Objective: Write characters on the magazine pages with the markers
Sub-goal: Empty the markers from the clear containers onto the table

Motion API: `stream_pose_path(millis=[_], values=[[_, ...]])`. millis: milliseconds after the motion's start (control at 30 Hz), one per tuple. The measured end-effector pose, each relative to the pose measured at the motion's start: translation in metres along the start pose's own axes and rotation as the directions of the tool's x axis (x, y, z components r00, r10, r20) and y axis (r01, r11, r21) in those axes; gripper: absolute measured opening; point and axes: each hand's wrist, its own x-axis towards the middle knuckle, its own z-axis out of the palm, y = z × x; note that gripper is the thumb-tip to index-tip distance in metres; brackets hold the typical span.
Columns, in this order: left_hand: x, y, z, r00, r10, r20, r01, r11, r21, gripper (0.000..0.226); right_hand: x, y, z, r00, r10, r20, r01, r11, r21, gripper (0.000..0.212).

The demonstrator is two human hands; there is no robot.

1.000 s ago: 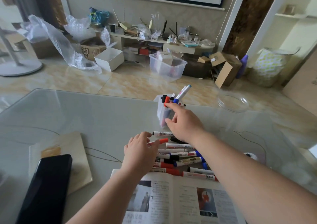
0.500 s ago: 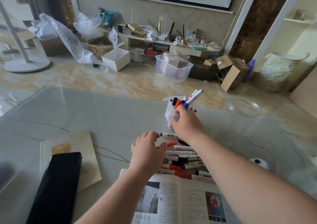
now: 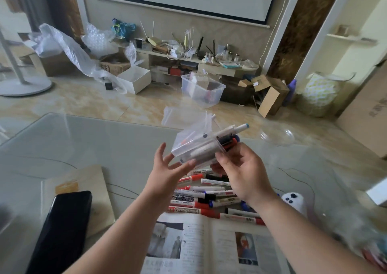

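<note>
A clear plastic marker box [image 3: 193,142] full of markers is lifted off the glass table and tipped on its side, marker tips pointing right. My right hand [image 3: 244,174] grips its lower right end. My left hand [image 3: 166,172] is spread open under the box's left end, fingertips touching it. Below lies a pile of loose markers [image 3: 206,197] with red, black and blue caps. The open magazine [image 3: 211,246] lies at the near edge, with a photo on each page.
A black phone [image 3: 62,229] rests on a wooden board [image 3: 83,181] at the left. A white controller [image 3: 293,201] sits to the right of the markers, a clear round dish [image 3: 277,136] at the far right. Beyond the table's edge is cluttered floor.
My right hand has lifted the marker box from the table and tipped it sideways. My left hand rose from the loose markers to the box's underside.
</note>
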Motion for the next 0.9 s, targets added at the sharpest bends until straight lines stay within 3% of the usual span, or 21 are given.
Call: stream_pose_path(millis=[67, 133, 167, 233, 300, 367, 400, 500, 600, 800, 900], values=[[0.002, 0.005, -0.005, 0.971, -0.016, 0.237, 0.065, 0.978, -0.199, 0.111, -0.012, -0.012, -0.009, 0.998, 0.044, 0.05, -0.049, 0.994, 0.095, 0.006], [-0.003, 0.009, -0.005, 0.891, 0.011, 0.454, 0.117, 0.961, -0.252, 0.098, -0.023, -0.023, -0.017, 0.983, 0.097, 0.159, -0.118, 0.984, 0.133, 0.007], [-0.006, 0.012, -0.004, 0.874, 0.009, 0.485, 0.127, 0.961, -0.247, 0.094, -0.029, -0.029, -0.022, 0.971, 0.114, 0.208, -0.143, 0.981, 0.129, 0.013], [-0.014, 0.016, -0.003, 0.872, 0.038, 0.488, 0.085, 0.97, -0.229, 0.092, -0.039, -0.039, -0.034, 0.977, 0.096, 0.193, -0.115, 0.989, 0.092, 0.032], [-0.022, 0.02, -0.002, 0.87, 0.076, 0.488, 0.036, 0.976, -0.217, 0.09, -0.047, -0.04, -0.046, 0.993, 0.099, -0.072, -0.096, 0.994, 0.045, 0.058], [-0.03, 0.022, -0.001, 0.883, 0.076, 0.464, 0.016, 0.981, -0.192, 0.087, -0.048, -0.031, -0.051, 0.911, 0.226, -0.344, -0.184, 0.971, 0.151, 0.067], [-0.033, 0.023, 0.001, 0.892, 0.065, 0.447, 0.013, 0.985, -0.17, 0.085, -0.046, -0.028, -0.05, 0.874, 0.327, -0.359, -0.241, 0.934, 0.265, 0.065], [-0.043, 0.022, 0.011, 0.904, 0.018, 0.426, 0.015, 0.997, -0.073, 0.075, -0.04, -0.026, -0.041, 0.829, 0.555, -0.074, -0.436, 0.722, 0.537, 0.059], [-0.043, 0.02, 0.022, 0.927, 0.01, 0.375, -0.04, 0.997, 0.072, 0.075, -0.041, -0.024, -0.027, 0.763, 0.636, 0.116, -0.565, 0.567, 0.6, 0.055], [-0.042, 0.015, 0.033, 0.965, 0.033, 0.261, -0.079, 0.983, 0.167, 0.108, -0.041, -0.005, -0.009, 0.682, 0.727, 0.072, -0.621, 0.525, 0.582, 0.038], [-0.039, 0.007, 0.034, 0.973, 0.046, 0.226, -0.088, 0.98, 0.179, 0.111, -0.037, -0.001, -0.009, 0.608, 0.793, -0.026, -0.652, 0.518, 0.554, 0.03]])
